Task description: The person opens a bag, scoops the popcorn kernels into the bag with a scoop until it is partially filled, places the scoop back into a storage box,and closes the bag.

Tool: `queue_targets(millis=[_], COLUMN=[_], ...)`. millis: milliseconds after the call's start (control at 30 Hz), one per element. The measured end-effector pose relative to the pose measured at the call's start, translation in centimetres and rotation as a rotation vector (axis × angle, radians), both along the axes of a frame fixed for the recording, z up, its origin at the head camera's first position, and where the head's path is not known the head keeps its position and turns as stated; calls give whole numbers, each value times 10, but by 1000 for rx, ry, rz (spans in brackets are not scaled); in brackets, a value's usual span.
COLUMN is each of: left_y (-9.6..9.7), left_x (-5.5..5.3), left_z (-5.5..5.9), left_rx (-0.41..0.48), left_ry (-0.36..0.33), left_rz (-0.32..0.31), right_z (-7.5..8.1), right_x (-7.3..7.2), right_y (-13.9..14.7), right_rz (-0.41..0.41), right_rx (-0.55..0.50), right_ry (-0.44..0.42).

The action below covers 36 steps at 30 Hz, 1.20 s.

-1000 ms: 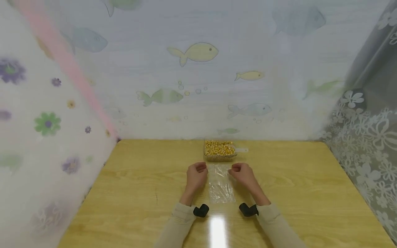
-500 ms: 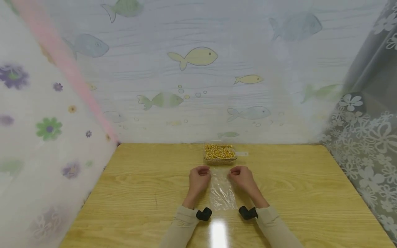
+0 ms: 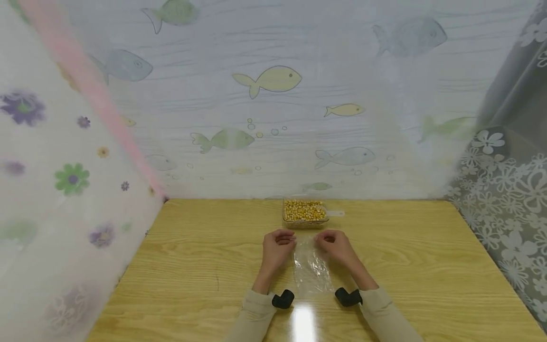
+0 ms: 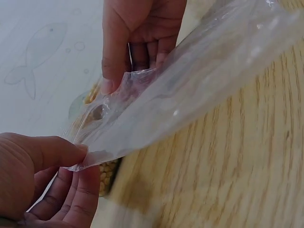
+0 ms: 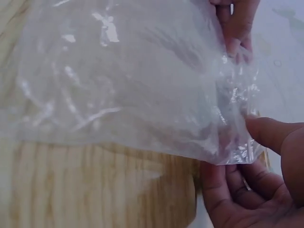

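A clear, flat plastic bag [image 3: 313,268] stretches between both hands, its mouth edge toward the far side of the table. My left hand [image 3: 276,251] pinches one top corner between thumb and fingers; in the left wrist view, the bag [image 4: 190,104] slants away from that grip. The opposite corner is pinched by my right hand [image 3: 339,249], whose thumb presses on the banded strip near the mouth in the right wrist view. Just beyond the hands stands a clear container [image 3: 305,225] full of yellow corn kernels [image 3: 303,210]. A scoop [image 3: 336,213] rests in it, handle pointing right.
The wood-grain table [image 3: 205,266] meets a wall [image 3: 239,109] with painted fish right behind the container. A flowered wall [image 3: 42,190] bounds the left side, and a grey curtain with white flowers [image 3: 508,190] hangs at the right.
The hands have come closer together, mostly by the left moving right, and the bag has narrowed at the top and skewed right. The head view has tilted up slightly.
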<state>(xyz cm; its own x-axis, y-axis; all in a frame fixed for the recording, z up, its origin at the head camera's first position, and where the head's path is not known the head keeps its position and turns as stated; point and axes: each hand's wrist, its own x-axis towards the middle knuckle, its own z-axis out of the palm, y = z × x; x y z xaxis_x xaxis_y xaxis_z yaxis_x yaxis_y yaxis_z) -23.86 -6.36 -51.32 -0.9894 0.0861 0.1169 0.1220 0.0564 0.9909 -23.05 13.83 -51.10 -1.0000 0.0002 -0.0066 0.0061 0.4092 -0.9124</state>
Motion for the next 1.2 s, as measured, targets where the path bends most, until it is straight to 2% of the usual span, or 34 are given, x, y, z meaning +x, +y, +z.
queue_targets(millis=[100, 367, 533, 667, 800, 933, 1200], left_y=[3, 12, 14, 16, 17, 18, 21], left_x=[7, 24, 34, 44, 54, 67, 89], left_z=[4, 15, 20, 20, 19, 22, 33], left_rx=[6, -8, 24, 58, 65, 33, -36], left_ry=[0, 11, -16, 16, 107, 187, 322], left_rz=[19, 86, 130, 180, 207, 214, 235], right_z=[1, 2, 6, 12, 18, 25, 38], right_x=[4, 16, 26, 36, 45, 53, 69], right_y=[0, 0, -1, 1, 6, 12, 17], right_rz=[11, -37, -21, 15, 78, 157, 261], right_rx=[-27, -132, -223, -278, -227, -141, 3], right_ry=[33, 86, 116, 150, 160, 181, 344])
